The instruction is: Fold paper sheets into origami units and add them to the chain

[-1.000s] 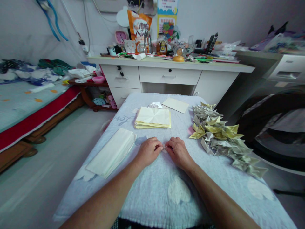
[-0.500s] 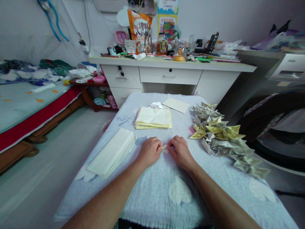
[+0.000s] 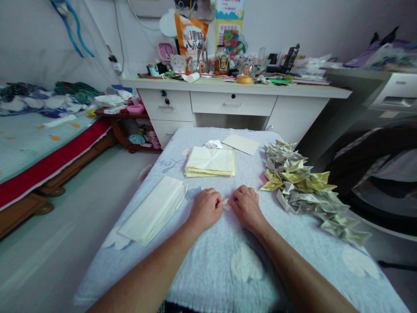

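Observation:
My left hand (image 3: 207, 208) and my right hand (image 3: 245, 203) are closed over the middle of the cloth-covered table (image 3: 208, 269). Between their fingertips they pinch a small folded piece of pale paper (image 3: 227, 205), mostly hidden by the fingers. Beyond them lies a stack of creased cream and yellow paper sheets (image 3: 210, 160). To the left of my left hand is a pile of long folded white paper (image 3: 153, 209). Many folded paper pieces (image 3: 301, 184), pointed, grey and gold, cluster to the right of my right hand.
A flat beige card (image 3: 241, 144) and a crumpled white tissue (image 3: 213, 144) lie behind the stack. A white desk (image 3: 233, 99) crowded with items stands beyond the table. A bed (image 3: 48, 134) is at left, a washing machine (image 3: 387, 174) at right.
The fingertips of my two hands are very slightly farther apart on the small paper piece. Otherwise the scene looks the same.

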Motion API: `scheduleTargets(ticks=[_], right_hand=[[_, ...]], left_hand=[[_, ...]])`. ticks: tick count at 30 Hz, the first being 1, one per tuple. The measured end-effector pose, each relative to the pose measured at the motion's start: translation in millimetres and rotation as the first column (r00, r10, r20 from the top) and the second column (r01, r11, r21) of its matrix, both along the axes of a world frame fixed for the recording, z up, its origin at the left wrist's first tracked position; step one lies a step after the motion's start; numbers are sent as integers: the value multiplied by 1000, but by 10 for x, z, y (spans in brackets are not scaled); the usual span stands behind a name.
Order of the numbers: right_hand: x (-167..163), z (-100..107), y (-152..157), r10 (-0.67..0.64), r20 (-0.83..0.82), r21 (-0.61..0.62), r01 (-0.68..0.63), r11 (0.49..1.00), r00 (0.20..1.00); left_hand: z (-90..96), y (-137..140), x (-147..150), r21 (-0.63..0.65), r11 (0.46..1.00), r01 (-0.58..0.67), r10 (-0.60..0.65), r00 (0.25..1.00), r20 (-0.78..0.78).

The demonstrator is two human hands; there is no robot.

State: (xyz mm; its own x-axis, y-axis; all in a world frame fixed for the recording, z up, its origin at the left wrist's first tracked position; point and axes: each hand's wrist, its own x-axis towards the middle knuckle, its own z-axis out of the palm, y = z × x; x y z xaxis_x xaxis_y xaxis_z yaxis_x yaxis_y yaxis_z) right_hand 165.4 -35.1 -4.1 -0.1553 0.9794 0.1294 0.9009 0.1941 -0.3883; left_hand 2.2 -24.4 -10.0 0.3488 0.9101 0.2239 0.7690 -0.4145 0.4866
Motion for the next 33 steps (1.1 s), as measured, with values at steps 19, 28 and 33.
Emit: scheduleTargets(ticks=[19, 28, 33], right_hand=[[55, -10, 1, -24, 7, 7, 24, 1000, 1000], [-13, -22, -16, -45, 92, 42, 41, 998, 995], [-16, -17, -20, -34, 119, 46, 28, 999, 992]], left_hand=[[14, -3, 54, -41, 980, -193, 188, 978, -94], [42, -11, 68, -95, 970, -224, 214, 971, -105], [33, 1, 28, -123, 968, -218, 208, 974, -89]])
